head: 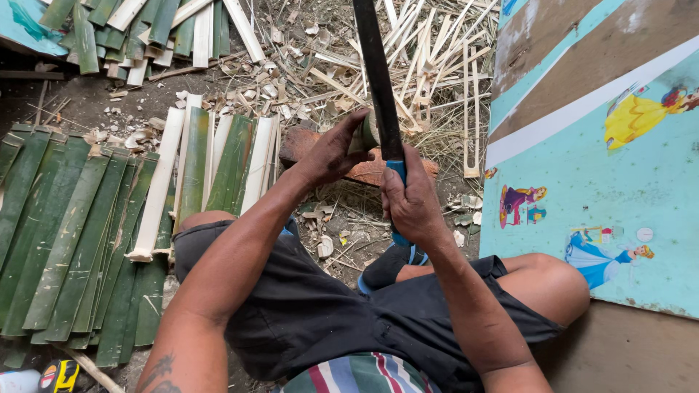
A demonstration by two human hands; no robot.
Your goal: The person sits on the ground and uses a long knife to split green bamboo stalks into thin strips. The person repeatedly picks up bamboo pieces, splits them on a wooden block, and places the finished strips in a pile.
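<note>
Bamboo piece (366, 133) stands on the reddish wood block (364, 169), left hand (331, 154) wrapped around it, fingers right beside the long dark blade (376, 80). Right hand (411, 200) fully closed on the blue handle. One slip sideways and those fingers probably get nicked

The person wears dark charcoal shorts (320, 313) and a striped shirt (357, 375) banded in red, white, green and navy at the hem. Both arms are bare, with a dark tattoo (159, 371) on the left forearm.
</note>
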